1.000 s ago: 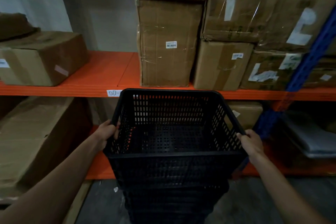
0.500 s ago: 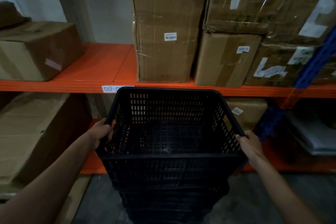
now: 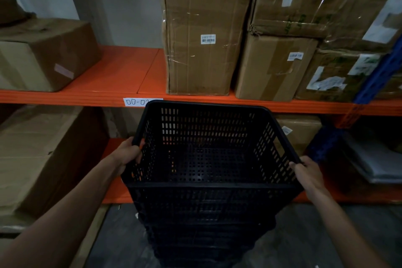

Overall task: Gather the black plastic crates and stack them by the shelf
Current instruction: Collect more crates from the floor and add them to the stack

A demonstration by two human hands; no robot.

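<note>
One view only, head-mounted, looking forward and down from close above a crate (image 3: 208, 159), facing the orange shelf (image 3: 87, 99) straight on, floor (image 3: 121, 235) below.

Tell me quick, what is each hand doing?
Left hand: fingers curled round the top crate at its left rim.
Right hand: fingers curled round its right rim.

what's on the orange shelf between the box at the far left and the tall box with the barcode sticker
Nothing: in the head view that stretch of the orange shelf is bare between the left box and the tall box.
</note>
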